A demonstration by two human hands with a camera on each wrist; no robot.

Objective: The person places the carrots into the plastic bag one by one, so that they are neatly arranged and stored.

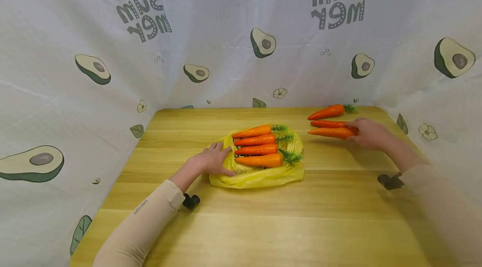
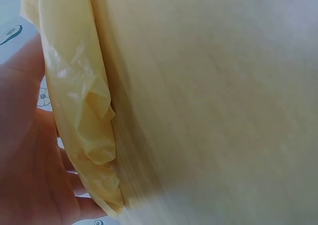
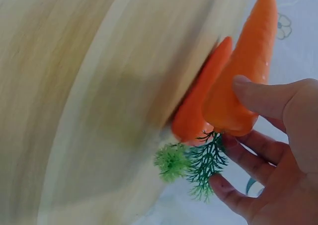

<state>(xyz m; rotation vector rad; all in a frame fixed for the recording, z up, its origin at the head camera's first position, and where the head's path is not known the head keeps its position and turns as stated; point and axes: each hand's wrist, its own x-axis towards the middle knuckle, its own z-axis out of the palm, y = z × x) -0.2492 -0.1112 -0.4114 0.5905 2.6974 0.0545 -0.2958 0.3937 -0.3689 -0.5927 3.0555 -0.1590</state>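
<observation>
A yellow plastic bag (image 1: 260,177) lies at the middle of the wooden table (image 1: 263,225), with several orange carrots (image 1: 260,150) side by side on it, greens to the right. My left hand (image 1: 215,159) rests flat on the bag's left edge; the left wrist view shows my palm (image 2: 25,175) against the crumpled bag (image 2: 79,101). At the far right, three more carrots lie on the table. My right hand (image 1: 367,133) grips the thick end of the nearest carrot (image 1: 329,132), thumb (image 3: 258,93) on this carrot (image 3: 248,71). The second carrot (image 3: 198,106) lies right beside it.
The third loose carrot (image 1: 326,112) lies farthest back near the table's right rear corner. A white cloth printed with avocados (image 1: 226,28) walls the table at the back and both sides. Bare wood stretches across the front.
</observation>
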